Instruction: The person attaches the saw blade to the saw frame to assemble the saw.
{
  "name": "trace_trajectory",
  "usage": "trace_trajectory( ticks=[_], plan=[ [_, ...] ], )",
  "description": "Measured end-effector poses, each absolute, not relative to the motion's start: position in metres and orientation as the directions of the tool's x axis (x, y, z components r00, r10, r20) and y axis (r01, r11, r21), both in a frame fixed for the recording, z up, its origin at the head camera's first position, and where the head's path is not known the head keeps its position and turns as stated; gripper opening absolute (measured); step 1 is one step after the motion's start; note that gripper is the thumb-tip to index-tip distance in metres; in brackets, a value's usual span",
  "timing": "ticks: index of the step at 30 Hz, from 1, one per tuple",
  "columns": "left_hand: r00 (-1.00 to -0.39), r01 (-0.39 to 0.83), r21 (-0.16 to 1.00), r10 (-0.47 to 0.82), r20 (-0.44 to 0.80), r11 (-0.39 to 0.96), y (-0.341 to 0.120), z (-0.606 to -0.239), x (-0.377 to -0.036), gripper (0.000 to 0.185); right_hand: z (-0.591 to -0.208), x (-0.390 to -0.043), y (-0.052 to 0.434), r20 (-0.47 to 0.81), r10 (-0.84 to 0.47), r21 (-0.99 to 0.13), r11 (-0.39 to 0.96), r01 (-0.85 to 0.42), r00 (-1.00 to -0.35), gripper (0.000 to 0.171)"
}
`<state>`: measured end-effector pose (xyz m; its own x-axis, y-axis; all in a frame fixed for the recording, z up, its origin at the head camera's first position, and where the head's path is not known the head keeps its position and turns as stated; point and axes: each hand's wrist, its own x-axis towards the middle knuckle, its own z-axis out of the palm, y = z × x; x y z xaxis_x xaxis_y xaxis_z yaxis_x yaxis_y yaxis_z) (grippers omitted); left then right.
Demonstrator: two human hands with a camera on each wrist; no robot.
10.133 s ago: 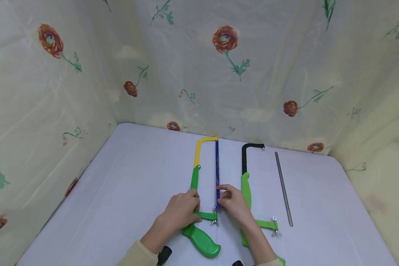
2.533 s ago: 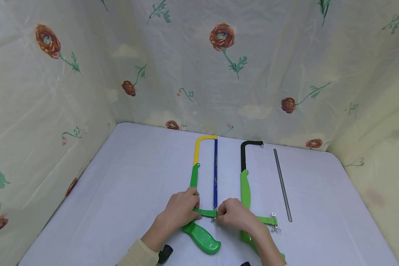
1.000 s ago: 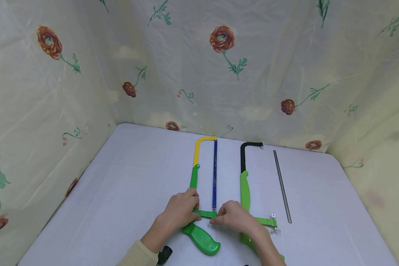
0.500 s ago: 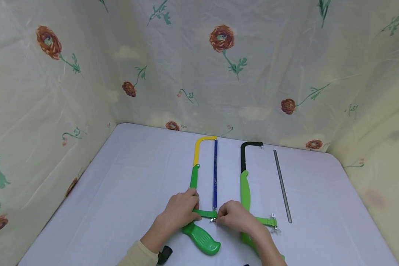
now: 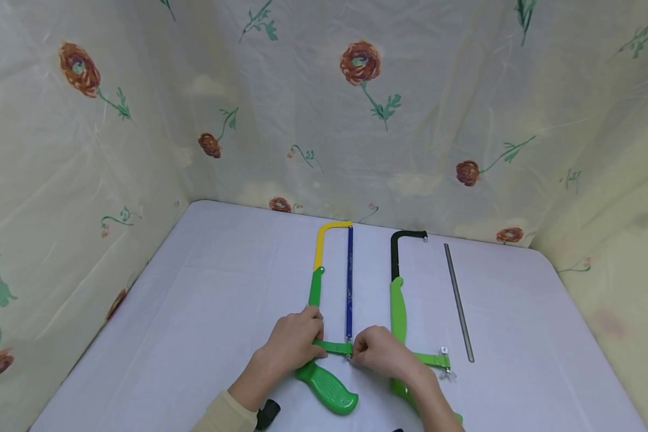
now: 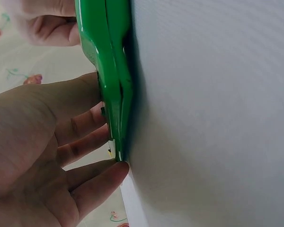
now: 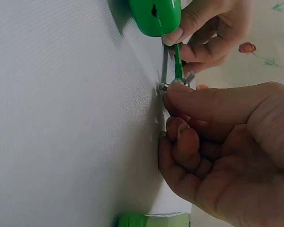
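A yellow-and-green hacksaw (image 5: 317, 282) lies flat on the white surface (image 5: 210, 300), its blue blade (image 5: 349, 282) pointing away from the person. The left hand (image 5: 294, 343) grips the frame near the green handle, fingers curled around it. The right hand (image 5: 380, 353) pinches the small metal wing nut (image 7: 173, 84) at the blade's near end. Just to the right lie a second hacksaw (image 5: 396, 288) with a black frame and a loose grey blade (image 5: 458, 303). No writing is legible on either tool.
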<state>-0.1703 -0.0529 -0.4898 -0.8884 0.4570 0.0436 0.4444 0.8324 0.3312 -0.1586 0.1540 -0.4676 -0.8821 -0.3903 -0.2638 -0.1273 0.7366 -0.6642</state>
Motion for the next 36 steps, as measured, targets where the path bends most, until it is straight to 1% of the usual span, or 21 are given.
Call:
trace_trajectory(
  ticks=[10,18,21,29,36],
  plan=[
    [-0.889,0.445,0.323,0.455,0.05,0.835,-0.0534,-0.489,-0.1698,0.027,-0.4685,-0.1611,0.1519,-0.293,-0.374,-0.665,0.741,-0.093,-0.88,0.013],
    [-0.891,0.443,0.321,0.452,0.049,0.837,-0.0529,-0.4877,-0.1685,0.027,-0.4692,-0.1613,0.1522,-0.335,-0.35,-0.663,0.747,-0.044,-0.875,0.025],
    [-0.891,0.442,0.32,0.451,0.049,0.838,-0.0527,-0.4874,-0.1686,0.026,-0.4695,-0.1609,0.1523,-0.341,-0.338,-0.663,0.748,-0.03,-0.877,0.027],
    [-0.889,0.446,0.318,0.454,0.053,0.836,-0.0528,-0.4867,-0.1684,0.027,-0.4662,-0.1613,0.1541,-0.344,-0.355,-0.679,0.733,-0.03,-0.869,0.021],
    [-0.891,0.44,0.331,0.451,0.047,0.835,-0.0526,-0.4872,-0.1685,0.026,-0.4682,-0.1622,0.1576,-0.312,-0.391,-0.683,0.726,-0.081,-0.866,0.011]
  ],
)
